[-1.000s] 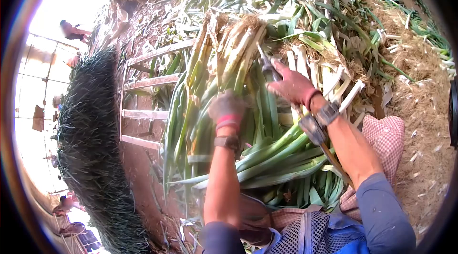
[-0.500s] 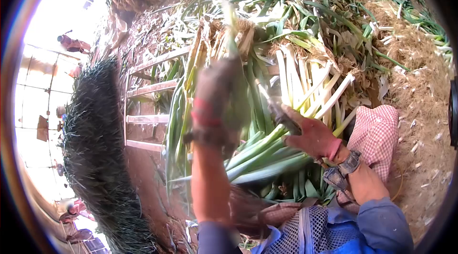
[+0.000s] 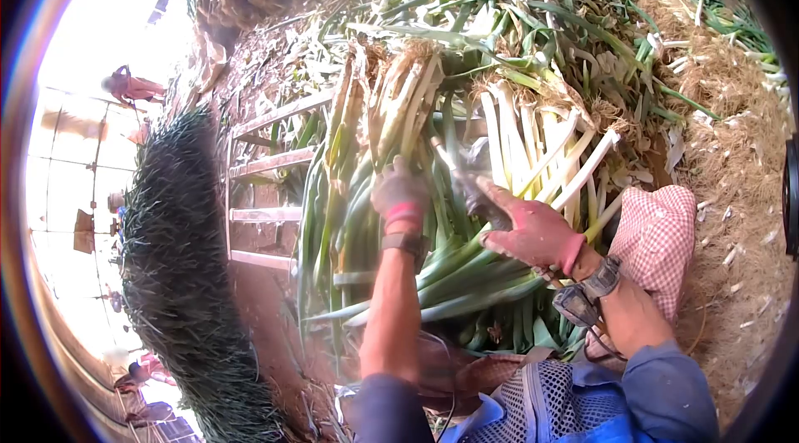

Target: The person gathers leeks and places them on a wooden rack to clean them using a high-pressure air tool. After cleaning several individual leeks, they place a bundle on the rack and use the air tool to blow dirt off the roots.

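Observation:
My gloved left hand [image 3: 399, 189] lies over the left bundle of long green onions [image 3: 408, 114], its slightly blurred fingers stretched toward the roots. My right hand [image 3: 537, 231], in a reddish glove, is closed around a slim tool [image 3: 478, 197] with a dark body and a pale tip pointing up and left. Several thick green stalks [image 3: 466, 272] pass below my right hand. Another group of green onions, with bare white shanks [image 3: 533, 139], fans out just beyond that hand, roots facing away.
A metal slatted rack [image 3: 270, 214] stands left of the onions. Farther left is a long dark green stack [image 3: 179, 277]. Stripped leaves [image 3: 516, 10] are heaped at the back. Checked cloth [image 3: 657, 227] covers my knee on the right. Other people [image 3: 133, 85] are at the far left.
My left hand has come down from a fast, blurred motion with a stalk or leaf raised above it. A long green leaf now lies across the back heap. My right hand has barely moved.

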Available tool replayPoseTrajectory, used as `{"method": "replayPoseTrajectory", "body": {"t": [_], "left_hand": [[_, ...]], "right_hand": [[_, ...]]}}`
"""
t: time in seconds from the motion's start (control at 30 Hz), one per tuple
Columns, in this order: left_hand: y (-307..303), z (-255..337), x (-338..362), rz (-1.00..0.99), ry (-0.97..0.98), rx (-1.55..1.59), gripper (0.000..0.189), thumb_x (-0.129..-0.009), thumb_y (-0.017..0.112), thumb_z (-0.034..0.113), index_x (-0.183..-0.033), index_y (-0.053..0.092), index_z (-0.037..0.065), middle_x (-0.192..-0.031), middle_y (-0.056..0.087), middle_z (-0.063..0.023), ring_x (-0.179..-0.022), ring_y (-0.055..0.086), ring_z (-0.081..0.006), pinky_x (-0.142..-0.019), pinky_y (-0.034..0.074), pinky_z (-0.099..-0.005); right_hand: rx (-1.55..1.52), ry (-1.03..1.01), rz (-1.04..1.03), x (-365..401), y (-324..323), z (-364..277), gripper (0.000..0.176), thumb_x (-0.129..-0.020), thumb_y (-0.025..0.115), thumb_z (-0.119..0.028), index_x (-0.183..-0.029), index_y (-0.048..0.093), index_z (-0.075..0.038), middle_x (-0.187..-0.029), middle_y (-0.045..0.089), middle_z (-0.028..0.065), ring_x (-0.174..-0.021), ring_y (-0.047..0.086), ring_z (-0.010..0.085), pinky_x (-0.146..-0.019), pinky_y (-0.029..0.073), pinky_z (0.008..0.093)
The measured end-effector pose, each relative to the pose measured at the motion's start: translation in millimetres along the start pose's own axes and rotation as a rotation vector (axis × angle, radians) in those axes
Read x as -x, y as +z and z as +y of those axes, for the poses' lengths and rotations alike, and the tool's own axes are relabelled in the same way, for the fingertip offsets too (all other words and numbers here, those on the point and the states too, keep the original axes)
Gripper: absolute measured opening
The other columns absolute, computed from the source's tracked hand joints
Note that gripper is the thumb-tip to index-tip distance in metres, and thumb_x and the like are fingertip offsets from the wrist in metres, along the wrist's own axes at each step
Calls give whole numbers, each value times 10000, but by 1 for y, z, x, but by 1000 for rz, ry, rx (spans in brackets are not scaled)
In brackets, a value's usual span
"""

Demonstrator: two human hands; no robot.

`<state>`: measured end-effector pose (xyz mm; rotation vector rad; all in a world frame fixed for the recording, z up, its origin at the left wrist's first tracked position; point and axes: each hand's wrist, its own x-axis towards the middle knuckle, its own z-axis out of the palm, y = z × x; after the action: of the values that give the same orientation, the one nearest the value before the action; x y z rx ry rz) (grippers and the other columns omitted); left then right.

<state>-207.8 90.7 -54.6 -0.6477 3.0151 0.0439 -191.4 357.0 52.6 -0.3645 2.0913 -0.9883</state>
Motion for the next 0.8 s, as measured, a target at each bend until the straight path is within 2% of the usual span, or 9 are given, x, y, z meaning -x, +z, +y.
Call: {"method": "replayPoseTrajectory", "body": {"t": [0.07, 0.1, 0.17, 0.27, 0.3, 0.43, 0.5, 0.67, 0.8], "left_hand": [[-9, 7, -9, -67, -75, -9, 476, -912, 695, 401, -1290, 686, 112, -1257, 718, -151, -1165, 699, -358, -939, 566, -507], [-12, 7, -13, -157, -117, 11, 443, -902, 702, 420, -1223, 712, 116, -1220, 736, -149, -1135, 713, -364, -931, 571, -507], [-8, 4, -14, -313, -158, 30, 413, -884, 700, 471, -1110, 768, 131, -1124, 773, -163, -1070, 742, -378, -914, 580, -505], [5, -3, 1, -317, -118, 44, 427, -893, 681, 481, -1109, 775, 125, -1136, 773, -172, -1101, 737, -367, -924, 579, -497], [7, -3, 8, -231, -49, 33, 368, -935, 581, 381, -1055, 815, 124, -1126, 782, -148, -1014, 763, -383, -867, 602, -500], [10, -5, 14, -212, -9, 1, 356, -930, 591, 376, -1019, 819, 118, -1117, 782, -142, -976, 770, -371, -843, 603, -508], [13, -4, 17, -176, 5, -24, 412, -896, 646, 474, -1007, 804, 110, -1095, 779, -166, -1008, 758, -353, -872, 590, -504], [14, 3, 29, -203, 77, 3, 383, -895, 659, 445, -941, 821, 100, -931, 785, -163, -858, 770, -374, -775, 608, -502], [-7, 19, 58, -431, 295, 16, 309, -917, 649, 385, -929, 835, 139, -935, 794, -163, -870, 784, -352, -765, 615, -481]], "right_hand": [[67, -58, 19, -18, 6, 0, 918, -906, 718, -415, -1680, 299, -155, -1410, 666, 230, -1213, 694, 371, -1050, 520, 420], [92, 120, -71, -21, -11, -24, 919, -911, 711, -422, -1686, 282, -173, -1362, 688, 246, -1218, 693, 371, -1052, 522, 424], [99, 15, 123, -61, -4, 1, 926, -899, 709, -441, -1681, 296, -168, -1290, 716, 235, -1139, 713, 373, -1000, 537, 437], [122, 70, 170, -103, -23, -7, 945, -866, 698, -454, -1678, 307, -169, -1227, 733, 219, -1064, 719, 377, -942, 546, 444], [127, 75, 195, -115, -27, -9, 952, -854, 691, -451, -1678, 305, -170, -1217, 734, 228, -1059, 723, 377, -937, 548, 446], [196, 127, 213, -140, -34, -16, 927, -870, 665, -459, -1675, 309, -168, -1223, 732, 244, -1056, 726, 392, -936, 550, 448], [154, 7, 307, -143, -29, -8, 922, -876, 686, -440, -1675, 316, -165, -1085, 768, 234, -931, 751, 368, -885, 563, 449], [201, 48, 168, -99, -22, -8, 915, -876, 694, -457, -1667, 332, -172, -1092, 768, 225, -927, 746, 364, -880, 561, 437], [89, -44, -75, -33, -6, -11, 980, -858, 713, -491, -1682, 296, -162, -1306, 708, 253, -1125, 722, 380, -1001, 551, 419]]}}
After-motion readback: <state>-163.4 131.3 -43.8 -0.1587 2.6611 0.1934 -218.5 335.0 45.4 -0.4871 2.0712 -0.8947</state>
